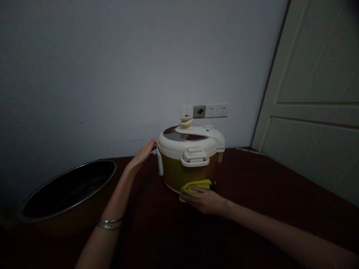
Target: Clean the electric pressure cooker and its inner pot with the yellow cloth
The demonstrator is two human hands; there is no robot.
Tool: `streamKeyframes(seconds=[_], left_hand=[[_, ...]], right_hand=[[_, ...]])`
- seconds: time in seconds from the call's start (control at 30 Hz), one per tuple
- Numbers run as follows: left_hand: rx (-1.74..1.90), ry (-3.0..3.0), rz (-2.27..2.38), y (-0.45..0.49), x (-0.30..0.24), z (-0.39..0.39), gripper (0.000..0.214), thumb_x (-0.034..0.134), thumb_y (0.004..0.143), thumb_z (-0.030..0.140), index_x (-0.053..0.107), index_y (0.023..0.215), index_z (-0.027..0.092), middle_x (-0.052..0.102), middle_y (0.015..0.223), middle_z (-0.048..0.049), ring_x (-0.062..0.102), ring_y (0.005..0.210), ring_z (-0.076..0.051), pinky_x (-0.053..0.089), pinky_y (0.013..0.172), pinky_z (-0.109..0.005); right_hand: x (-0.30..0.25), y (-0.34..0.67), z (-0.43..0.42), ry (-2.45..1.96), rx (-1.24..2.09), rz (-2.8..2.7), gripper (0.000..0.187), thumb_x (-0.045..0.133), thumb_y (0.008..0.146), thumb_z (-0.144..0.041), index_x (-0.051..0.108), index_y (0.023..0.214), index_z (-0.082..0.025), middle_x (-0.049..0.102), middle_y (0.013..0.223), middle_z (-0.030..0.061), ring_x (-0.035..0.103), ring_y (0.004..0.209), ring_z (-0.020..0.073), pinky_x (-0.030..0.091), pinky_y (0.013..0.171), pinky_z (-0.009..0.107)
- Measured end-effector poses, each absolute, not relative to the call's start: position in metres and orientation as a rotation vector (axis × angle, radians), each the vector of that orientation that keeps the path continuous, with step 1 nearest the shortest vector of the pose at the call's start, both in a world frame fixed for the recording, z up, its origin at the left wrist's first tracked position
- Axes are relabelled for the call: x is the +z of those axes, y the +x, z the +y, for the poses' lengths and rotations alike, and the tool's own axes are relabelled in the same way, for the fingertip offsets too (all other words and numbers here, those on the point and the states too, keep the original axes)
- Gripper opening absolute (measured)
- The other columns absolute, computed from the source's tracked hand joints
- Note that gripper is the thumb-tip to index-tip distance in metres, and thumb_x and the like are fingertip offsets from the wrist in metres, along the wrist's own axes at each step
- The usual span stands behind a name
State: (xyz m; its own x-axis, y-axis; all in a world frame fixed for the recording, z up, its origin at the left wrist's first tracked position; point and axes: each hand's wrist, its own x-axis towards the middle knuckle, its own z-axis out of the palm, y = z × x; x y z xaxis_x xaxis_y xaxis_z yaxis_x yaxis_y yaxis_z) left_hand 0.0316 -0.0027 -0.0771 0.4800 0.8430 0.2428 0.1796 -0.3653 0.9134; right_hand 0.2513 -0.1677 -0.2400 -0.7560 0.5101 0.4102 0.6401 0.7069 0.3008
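Observation:
An electric pressure cooker (179,168) with a cream lid and a golden body stands upright on a dark reddish table. My right hand (206,201) presses a folded yellow cloth (198,184) with a dark edge against the lower front of the body. The fingers lie over the cloth. At the cooker's left side, my left hand (144,152) is stretched out, its fingers straight and the tips by the rim below the lid. Whether those fingertips touch the cooker is hard to see. Two bangles circle the left wrist.
A large dark inner pot (70,190) with a metal rim sits at the left. Behind the cooker, wall sockets (214,110) are set in the pale wall. A panelled door (316,93) stands at the right, beside the table (252,179).

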Motion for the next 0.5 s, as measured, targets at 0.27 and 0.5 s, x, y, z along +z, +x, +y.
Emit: streamKeyframes(seconds=[0.27,0.5], left_hand=[[0.93,1.829,0.869,0.033,-0.076,-0.005,0.059,0.03,0.087,0.057,0.056,0.123,0.019,0.049,0.137,-0.0118,0.041,0.129,-0.027,0.033,0.104,-0.042],[1.054,1.551,0.979,0.029,-0.08,0.009,0.064,0.033,0.087,0.052,0.031,0.139,0.015,0.037,0.144,-0.0193,0.047,0.124,-0.029,0.037,0.101,-0.046]], right_hand=[[-0.221,0.318,-0.206,-1.045,-0.431,-2.559,0.044,0.042,0.093,-0.013,0.046,0.132,-0.032,0.057,0.13,-0.0005,0.052,0.119,0.0152,0.047,0.089,0.033],[-0.205,0.267,-0.232,-0.973,-0.175,-2.241,0.047,0.042,0.091,-0.011,0.044,0.135,-0.028,0.054,0.133,0.0064,0.049,0.123,0.0189,0.046,0.096,0.039]])
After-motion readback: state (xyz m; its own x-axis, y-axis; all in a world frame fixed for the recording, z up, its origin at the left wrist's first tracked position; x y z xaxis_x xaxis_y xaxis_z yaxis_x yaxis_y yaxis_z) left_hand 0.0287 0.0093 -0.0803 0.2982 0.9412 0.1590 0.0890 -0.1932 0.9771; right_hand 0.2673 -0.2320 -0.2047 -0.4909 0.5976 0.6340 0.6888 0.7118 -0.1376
